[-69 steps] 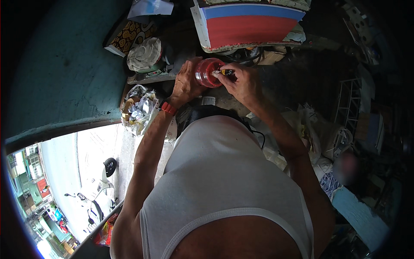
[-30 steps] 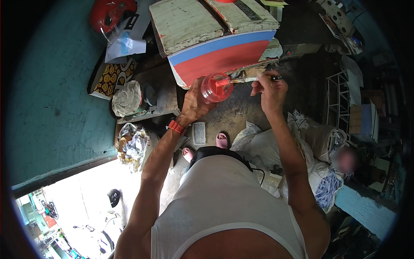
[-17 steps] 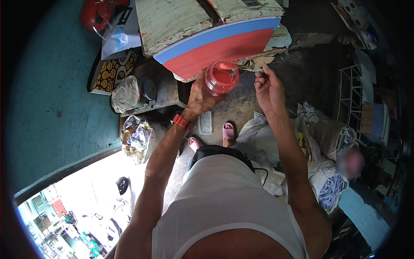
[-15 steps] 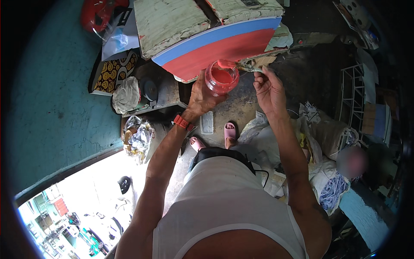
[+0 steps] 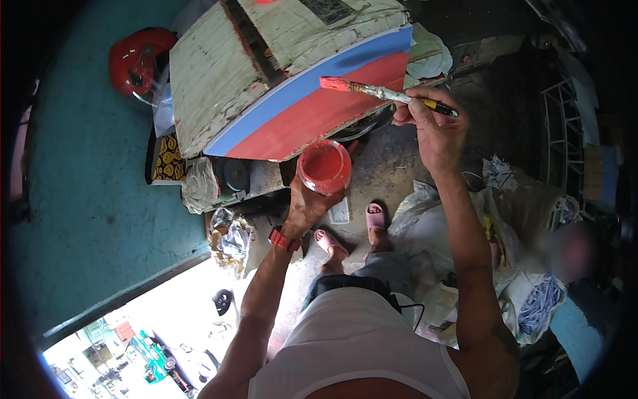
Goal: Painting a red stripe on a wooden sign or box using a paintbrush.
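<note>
Nearest is the white shirt [image 5: 339, 326] of the person. Further out, the left hand [image 5: 309, 203] is wrapped around a clear jar [image 5: 324, 167] with red paint inside, though its fingers are partly hidden; a red watch [image 5: 284, 239] sits on this wrist, at seven o'clock from the jar. At one o'clock from the jar, the right hand [image 5: 438, 130] pinches a brush [image 5: 382, 92] by its handle, the thumb pressed against the fingers. The brush's red tip points to nine o'clock, in front of a blue-and-red panel [image 5: 312, 123]; if it touches, I cannot tell. Beyond the panel's upper edge lies a worn pale surface [image 5: 216, 76]. At ten o'clock from the jar is a red helmet [image 5: 138, 63].
</note>
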Demonstrator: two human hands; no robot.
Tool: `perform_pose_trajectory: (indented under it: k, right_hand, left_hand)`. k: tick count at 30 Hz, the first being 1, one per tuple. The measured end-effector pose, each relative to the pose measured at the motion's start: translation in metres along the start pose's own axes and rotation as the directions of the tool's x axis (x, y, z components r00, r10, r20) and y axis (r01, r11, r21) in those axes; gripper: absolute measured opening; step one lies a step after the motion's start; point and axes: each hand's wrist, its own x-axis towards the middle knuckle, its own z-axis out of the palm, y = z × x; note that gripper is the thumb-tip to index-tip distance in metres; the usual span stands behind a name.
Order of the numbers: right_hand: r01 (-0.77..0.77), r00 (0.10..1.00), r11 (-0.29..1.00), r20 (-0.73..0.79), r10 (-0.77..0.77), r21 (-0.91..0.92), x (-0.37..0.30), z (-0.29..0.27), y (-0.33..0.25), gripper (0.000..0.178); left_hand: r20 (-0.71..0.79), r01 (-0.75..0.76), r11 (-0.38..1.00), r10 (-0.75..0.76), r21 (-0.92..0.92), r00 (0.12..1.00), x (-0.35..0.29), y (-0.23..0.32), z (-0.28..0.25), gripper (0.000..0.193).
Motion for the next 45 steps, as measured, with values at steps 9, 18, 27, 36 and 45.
perform_pose_trajectory:
  k: [9,18,27,36,45]
  right_hand:
    - [0.161,0.980,0.987,-0.118,-0.162,-0.021,0.028,-0.018,0.014,0.017]
    - [0.261,0.962,0.962,-0.063,-0.266,-0.083,0.006,-0.021,0.007,0.014]
    - [0.270,0.946,0.959,-0.165,-0.281,-0.083,0.028,-0.014,0.023,0.013]
    - [0.352,0.897,0.929,-0.242,-0.369,-0.110,0.017,-0.032,0.010,0.012]
    - [0.362,0.920,0.929,-0.131,-0.369,-0.077,0.033,-0.029,0.023,0.014]
  left_hand:
    - [0.078,0.136,0.982,-0.147,0.128,0.986,-0.028,-0.042,0.017,0.083]
    - [0.133,0.165,0.977,-0.182,0.132,0.974,-0.035,-0.052,0.020,0.089]
    - [0.198,0.132,0.984,-0.153,0.117,0.968,-0.038,-0.045,0.033,0.086]
    - [0.192,0.158,0.975,-0.187,0.158,0.963,-0.044,-0.046,0.034,0.085]
    - [0.208,0.130,0.973,-0.169,0.189,0.963,-0.042,-0.048,0.037,0.085]
